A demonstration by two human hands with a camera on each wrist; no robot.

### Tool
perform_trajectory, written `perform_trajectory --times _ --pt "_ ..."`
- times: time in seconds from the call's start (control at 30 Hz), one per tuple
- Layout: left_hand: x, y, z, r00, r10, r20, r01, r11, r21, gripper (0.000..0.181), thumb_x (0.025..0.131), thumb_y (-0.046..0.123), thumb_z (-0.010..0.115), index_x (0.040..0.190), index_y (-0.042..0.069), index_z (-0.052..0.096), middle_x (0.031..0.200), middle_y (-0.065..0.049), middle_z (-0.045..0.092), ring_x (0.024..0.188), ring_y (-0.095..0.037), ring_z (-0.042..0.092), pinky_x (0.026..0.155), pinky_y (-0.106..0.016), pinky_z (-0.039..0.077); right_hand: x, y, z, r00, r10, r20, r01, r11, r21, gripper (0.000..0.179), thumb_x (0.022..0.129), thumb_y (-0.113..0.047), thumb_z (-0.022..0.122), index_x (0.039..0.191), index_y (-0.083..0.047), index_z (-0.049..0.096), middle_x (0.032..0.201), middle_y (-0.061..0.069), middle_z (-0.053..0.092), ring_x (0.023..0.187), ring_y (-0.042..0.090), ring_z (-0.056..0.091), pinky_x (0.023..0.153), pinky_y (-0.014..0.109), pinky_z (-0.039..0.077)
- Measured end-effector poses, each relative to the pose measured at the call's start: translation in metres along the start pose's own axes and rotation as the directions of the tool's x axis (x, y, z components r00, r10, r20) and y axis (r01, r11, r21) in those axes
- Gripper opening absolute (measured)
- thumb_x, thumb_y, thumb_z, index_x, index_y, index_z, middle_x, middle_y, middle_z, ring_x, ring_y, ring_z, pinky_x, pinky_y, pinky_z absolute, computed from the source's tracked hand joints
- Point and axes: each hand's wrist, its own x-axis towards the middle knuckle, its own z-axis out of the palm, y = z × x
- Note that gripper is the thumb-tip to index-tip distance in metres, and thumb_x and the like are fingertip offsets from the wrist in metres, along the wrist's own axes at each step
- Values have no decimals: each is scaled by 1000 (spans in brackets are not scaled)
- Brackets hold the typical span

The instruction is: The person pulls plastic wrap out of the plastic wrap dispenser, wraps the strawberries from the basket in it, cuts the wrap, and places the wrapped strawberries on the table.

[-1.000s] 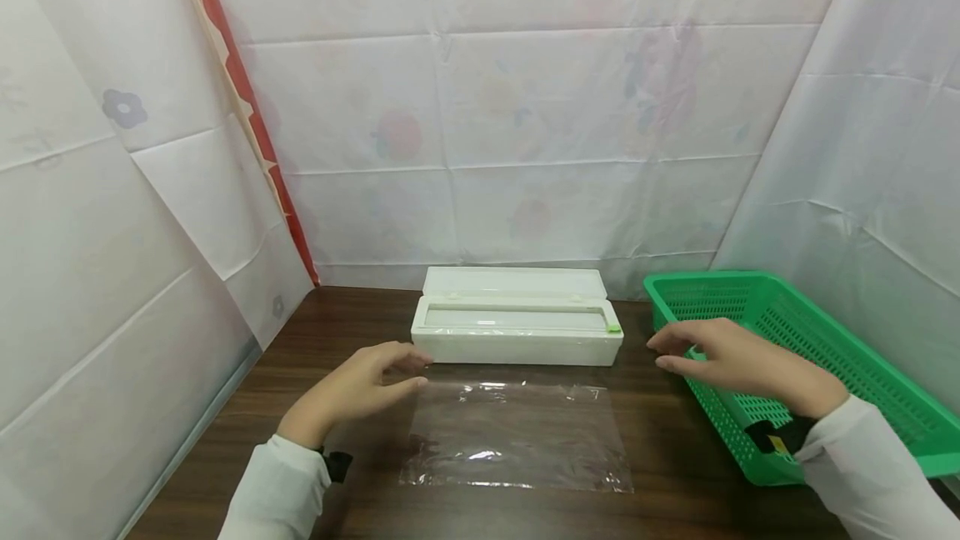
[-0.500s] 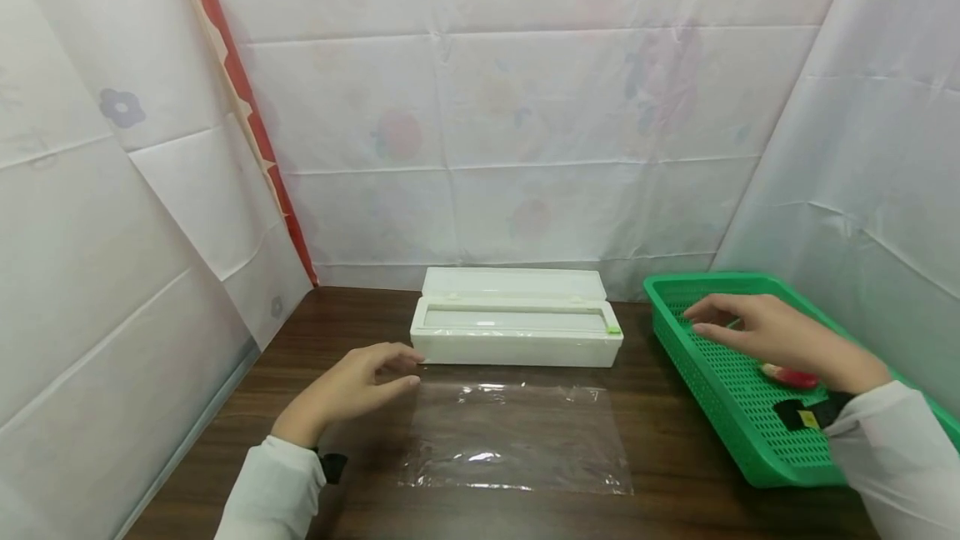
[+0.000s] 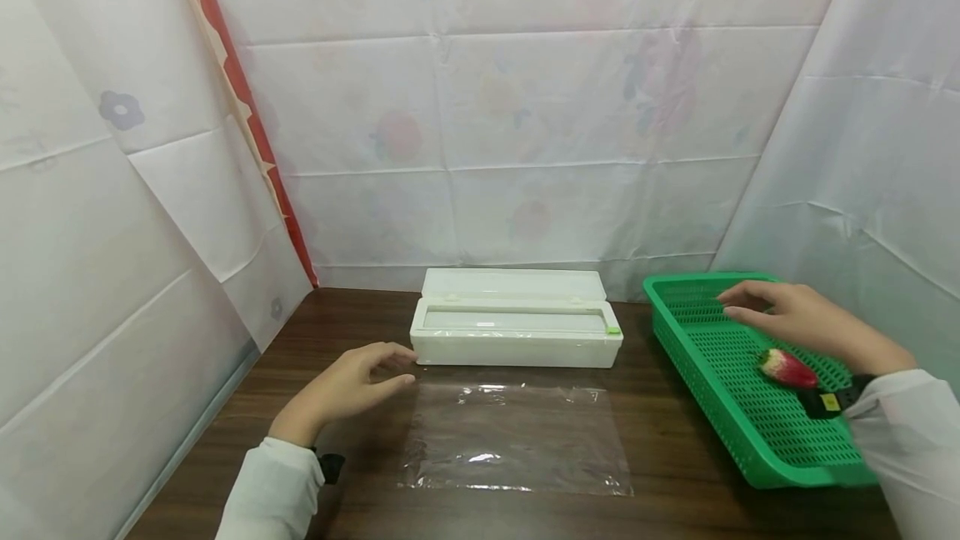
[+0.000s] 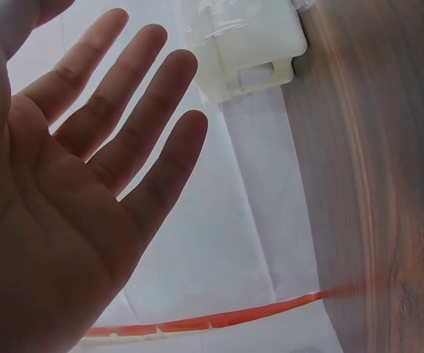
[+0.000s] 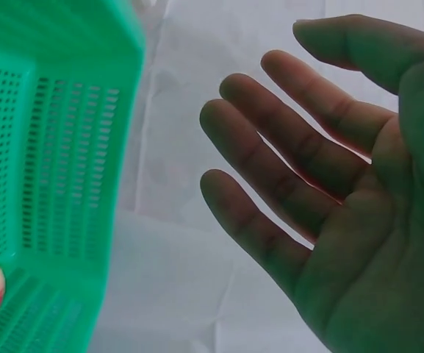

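A white cling film dispenser (image 3: 517,350) stands at the back of the table with its lid up and a green slider at its right end. From its front, a clear sheet of film (image 3: 517,440) lies spread on the table. My left hand (image 3: 348,386) hovers at the film's left edge, its fingers (image 4: 131,136) relaxed and holding nothing. Over the green basket (image 3: 693,386), my right hand (image 3: 813,323) hangs with extended, separated fingers (image 5: 270,162). Below it in the basket lies a red fruit (image 3: 787,367) with a pale stem end, apart from the hand.
White patterned sheeting (image 3: 525,148) walls the dark wooden table (image 3: 360,315) at the back and both sides. A red strip (image 3: 258,132) runs down the back left corner. The basket's raised rim stands at the table's right.
My right hand has moved right and farther back, from the basket's left edge to above its inside, uncovering the red fruit. My left hand has shifted slightly left.
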Motion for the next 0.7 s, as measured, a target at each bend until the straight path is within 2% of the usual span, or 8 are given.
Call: perform_trajectory --times 0.23,0.47,0.7 --pt "-3 -4 -1 1000 -29 -3 29 1000 -2 37 86 49 60 117 29 57 114 7 61 105 -19 56 86 -48 50 2 24 2 999 36 -12 -36 999 -1 39 96 -36 50 124 -9 56 116 18 62 102 37 55 78 59 48" --pt "-5 -8 -1 999 -52 2 52 999 -10 40 85 52 59 118 28 57 115 6 61 107 -21 55 90 -52 48 -1 45 7 998 62 -2 -62 998 24 45 96 -36 50 125 -2 53 118 26 59 105 44 52 78 61 47" --pt "-7 -13 0 998 -61 2 61 998 1 36 86 49 60 116 30 57 114 5 61 104 -15 55 89 -49 49 -2 57 13 997 76 18 -76 996 35 47 95 -34 53 125 1 52 119 29 57 103 43 53 77 60 49"
